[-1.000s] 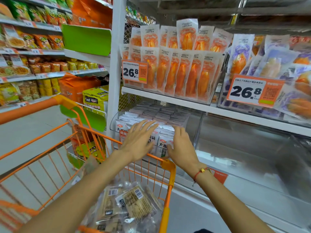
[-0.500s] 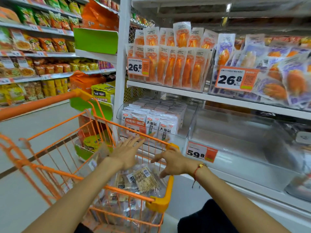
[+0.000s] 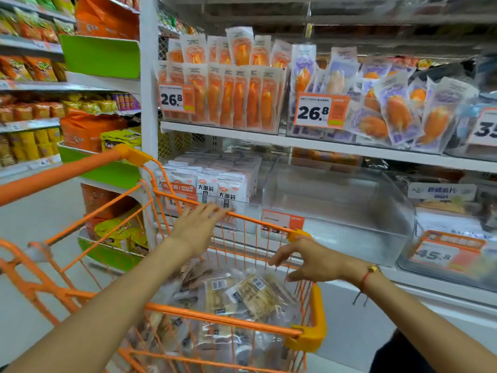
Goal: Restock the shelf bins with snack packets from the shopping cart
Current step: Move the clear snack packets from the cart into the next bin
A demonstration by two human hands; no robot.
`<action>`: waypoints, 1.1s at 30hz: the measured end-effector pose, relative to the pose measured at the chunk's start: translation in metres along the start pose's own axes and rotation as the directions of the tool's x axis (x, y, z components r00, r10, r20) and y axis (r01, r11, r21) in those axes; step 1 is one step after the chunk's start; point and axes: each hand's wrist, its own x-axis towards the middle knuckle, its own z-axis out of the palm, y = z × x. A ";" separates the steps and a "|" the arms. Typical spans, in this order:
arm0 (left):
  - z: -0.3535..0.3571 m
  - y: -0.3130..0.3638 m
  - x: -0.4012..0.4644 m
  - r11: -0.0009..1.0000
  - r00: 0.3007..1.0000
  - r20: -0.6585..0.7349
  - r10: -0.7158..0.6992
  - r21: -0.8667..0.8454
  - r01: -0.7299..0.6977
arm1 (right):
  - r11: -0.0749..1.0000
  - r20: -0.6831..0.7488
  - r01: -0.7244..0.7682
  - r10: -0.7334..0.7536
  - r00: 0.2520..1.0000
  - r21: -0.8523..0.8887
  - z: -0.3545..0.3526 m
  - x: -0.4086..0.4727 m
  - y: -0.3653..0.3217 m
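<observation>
My left hand (image 3: 197, 230) hangs over the far rim of the shopping cart (image 3: 306, 337), fingers straight and spread, palm down, holding nothing; whether the fingertips actually touch the orange wire I cannot tell. My right hand (image 3: 309, 261) is beside it, near the cart's front corner, fingers loosely curled downward and the thumb apart from them, also empty. I judge both are poised this way because they are heading down into the basket for the next handful.

Just beneath the hands lie the snack packets (image 3: 242, 289), a loose heap of clear bags with pale contents and barcode labels, piled in the cart basket. None is in my grasp yet.

Beyond the cart, on the lower shelf, the white packets (image 3: 215, 184) stand upright in tidy rows in the left bin, which looks full. Just to its right sits a clear empty bin (image 3: 336, 211) with an orange price tag (image 3: 282, 220) on its front, partly hidden by the cart rim. The cart is parked close against it, so packets need only a short lift across. That empty bin is, in my judgement, where the heap should go. Above, orange packets (image 3: 231, 98) fill the upper shelf behind a 26.8 tag.
</observation>
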 end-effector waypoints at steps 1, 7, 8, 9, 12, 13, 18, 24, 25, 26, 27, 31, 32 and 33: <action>0.000 0.006 0.003 1.000 1.000 -0.011 0.021 -0.012 -0.022 | 1.000 -0.023 0.000 0.000 1.000 0.006 -0.002 -0.007 0.006; -0.003 0.042 0.023 0.992 0.992 0.041 0.121 -0.041 -0.119 | 0.992 -0.094 -0.071 0.061 0.994 -0.106 -0.011 -0.036 0.047; -0.003 0.048 0.025 0.991 0.990 0.044 0.130 -0.044 -0.129 | 0.983 -0.098 -0.101 0.087 0.991 -0.151 -0.012 -0.040 0.053; -0.002 0.054 0.027 0.989 0.989 0.037 0.141 -0.043 -0.140 | 0.969 -0.101 -0.140 0.122 0.987 -0.205 -0.014 -0.044 0.056; -0.002 0.073 0.033 0.987 0.987 -0.008 0.159 -0.034 -0.159 | 0.908 -0.112 -0.227 0.200 0.973 -0.351 -0.018 -0.049 0.062; -0.002 0.080 0.035 0.987 0.988 -0.017 0.155 -0.032 -0.156 | 0.901 -0.107 -0.237 0.213 0.971 -0.364 -0.019 -0.047 0.061; -0.004 0.104 0.047 0.985 0.986 -0.060 0.157 -0.066 -0.161 | 0.910 0.289 -0.292 0.376 0.880 -0.293 -0.010 -0.011 0.041; -0.006 0.116 0.056 0.987 0.991 -0.013 0.134 -0.092 -0.134 | 0.847 0.460 -0.081 0.362 0.810 -0.525 0.021 0.024 0.044; -0.007 0.116 0.055 0.985 0.992 -0.006 0.128 -0.116 -0.128 | 0.874 0.450 -0.053 0.300 0.841 -0.484 0.020 0.026 0.049; -0.011 0.116 0.055 0.984 0.993 -0.026 0.114 -0.133 -0.116 | 0.903 0.429 -0.034 0.237 0.872 -0.428 0.018 0.028 0.054; -0.012 0.115 0.056 0.983 0.994 -0.069 0.086 -0.155 -0.096 | 0.932 0.404 -0.030 0.185 0.896 -0.361 0.016 0.030 0.060; -0.017 0.107 0.058 0.944 0.986 -0.015 -0.166 -0.291 0.155 | 0.988 0.341 -0.055 0.103 0.934 -0.146 0.012 0.029 0.073; -0.019 0.106 0.057 0.940 0.978 0.073 -0.196 -0.270 0.209 | 0.994 0.316 -0.060 0.087 0.945 -0.092 0.011 0.028 0.075; -0.019 0.105 0.055 0.945 0.964 0.174 -0.201 -0.223 0.237 | 0.997 0.288 -0.069 0.076 0.954 -0.036 0.009 0.028 0.077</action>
